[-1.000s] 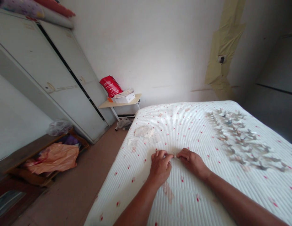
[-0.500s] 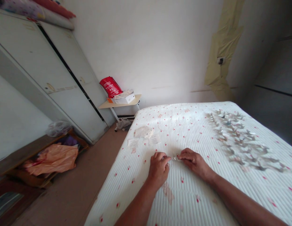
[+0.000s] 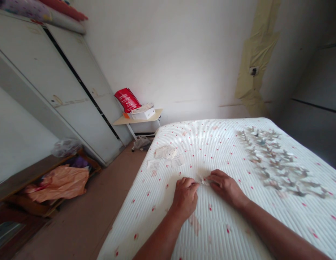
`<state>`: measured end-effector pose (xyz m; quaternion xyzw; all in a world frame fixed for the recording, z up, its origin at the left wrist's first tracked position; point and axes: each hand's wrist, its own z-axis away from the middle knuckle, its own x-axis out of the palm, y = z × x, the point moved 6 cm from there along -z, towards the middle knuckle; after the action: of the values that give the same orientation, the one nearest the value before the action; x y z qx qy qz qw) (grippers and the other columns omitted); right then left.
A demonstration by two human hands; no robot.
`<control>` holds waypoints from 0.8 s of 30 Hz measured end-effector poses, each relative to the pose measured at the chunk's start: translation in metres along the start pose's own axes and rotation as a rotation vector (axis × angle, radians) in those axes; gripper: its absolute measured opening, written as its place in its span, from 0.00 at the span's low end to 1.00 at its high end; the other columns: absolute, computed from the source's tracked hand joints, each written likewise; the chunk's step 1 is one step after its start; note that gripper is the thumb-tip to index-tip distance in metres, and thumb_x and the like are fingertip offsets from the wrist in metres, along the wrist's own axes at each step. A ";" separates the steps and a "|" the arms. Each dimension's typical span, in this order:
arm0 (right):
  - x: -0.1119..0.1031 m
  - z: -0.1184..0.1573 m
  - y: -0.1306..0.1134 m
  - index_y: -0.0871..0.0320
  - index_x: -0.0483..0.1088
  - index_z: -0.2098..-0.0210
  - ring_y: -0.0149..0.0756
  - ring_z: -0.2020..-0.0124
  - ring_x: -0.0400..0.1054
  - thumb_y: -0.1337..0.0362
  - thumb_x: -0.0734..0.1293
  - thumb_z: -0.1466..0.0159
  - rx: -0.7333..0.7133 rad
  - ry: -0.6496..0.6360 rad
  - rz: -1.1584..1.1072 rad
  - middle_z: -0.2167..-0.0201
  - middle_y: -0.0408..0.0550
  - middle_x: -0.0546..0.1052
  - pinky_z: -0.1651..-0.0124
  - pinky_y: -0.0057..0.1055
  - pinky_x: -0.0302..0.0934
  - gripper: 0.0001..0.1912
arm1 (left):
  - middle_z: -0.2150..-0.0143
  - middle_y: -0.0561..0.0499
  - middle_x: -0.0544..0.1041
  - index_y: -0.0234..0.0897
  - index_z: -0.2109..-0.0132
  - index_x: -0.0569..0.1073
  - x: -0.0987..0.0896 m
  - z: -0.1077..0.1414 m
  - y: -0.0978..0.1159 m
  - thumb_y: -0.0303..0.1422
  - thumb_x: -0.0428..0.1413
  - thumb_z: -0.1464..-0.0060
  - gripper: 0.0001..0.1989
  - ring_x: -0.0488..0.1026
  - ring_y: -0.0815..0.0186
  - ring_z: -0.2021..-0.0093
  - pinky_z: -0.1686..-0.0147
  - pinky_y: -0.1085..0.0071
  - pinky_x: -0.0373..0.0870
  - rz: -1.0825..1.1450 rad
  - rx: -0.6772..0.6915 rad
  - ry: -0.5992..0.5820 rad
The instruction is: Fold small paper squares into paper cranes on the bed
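A small folded piece of white paper (image 3: 202,180) sits on the quilted white mattress (image 3: 168,213) between my hands. My left hand (image 3: 185,196) pinches its left side, and the fingertips of my right hand (image 3: 224,187) press in on its right side. Several flat paper slips (image 3: 164,152) lie just beyond my hands. To the right, a large spread of small folded paper shapes (image 3: 271,159) covers part of the mattress. The red-dotted cover runs under everything.
Beyond the mattress's left edge is a brown floor (image 3: 97,191). A small table (image 3: 138,121) holds a red bag and white box. White wardrobe doors (image 3: 76,90) stand at left. A wooden crate (image 3: 56,187) holds orange plastic.
The paper between my hands now looks wider and more spread out. My right hand has shifted slightly away from my left, and the view has tilted a little.
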<state>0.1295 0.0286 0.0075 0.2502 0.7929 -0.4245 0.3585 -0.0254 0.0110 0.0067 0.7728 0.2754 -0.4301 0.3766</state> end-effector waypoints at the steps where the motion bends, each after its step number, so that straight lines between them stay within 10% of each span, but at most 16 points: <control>1: -0.001 0.001 0.002 0.57 0.71 0.60 0.34 0.61 0.67 0.70 0.59 0.41 0.006 0.016 -0.038 0.61 0.50 0.71 0.58 0.30 0.63 0.13 | 0.62 0.49 0.70 0.41 0.57 0.73 -0.001 0.000 -0.001 0.21 0.48 0.52 0.18 0.63 0.64 0.59 0.57 0.64 0.60 0.008 -0.003 0.026; 7: 0.002 0.002 -0.001 0.57 0.71 0.62 0.36 0.61 0.67 0.67 0.64 0.44 -0.003 -0.028 -0.013 0.62 0.50 0.70 0.59 0.31 0.63 0.09 | 0.63 0.49 0.68 0.41 0.56 0.74 -0.006 -0.001 -0.009 0.19 0.48 0.53 0.20 0.63 0.64 0.59 0.58 0.65 0.61 0.066 -0.008 0.137; 24: 0.010 -0.009 -0.008 0.54 0.74 0.69 0.32 0.66 0.66 0.74 0.60 0.41 -0.090 -0.014 0.150 0.67 0.48 0.71 0.66 0.26 0.59 0.13 | 0.60 0.50 0.66 0.51 0.50 0.69 0.000 -0.003 0.004 0.22 0.50 0.53 0.24 0.60 0.63 0.56 0.57 0.65 0.58 -0.074 -0.022 -0.071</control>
<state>0.1148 0.0336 0.0071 0.2894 0.7877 -0.3622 0.4056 -0.0211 0.0113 0.0093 0.7424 0.2949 -0.4677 0.3784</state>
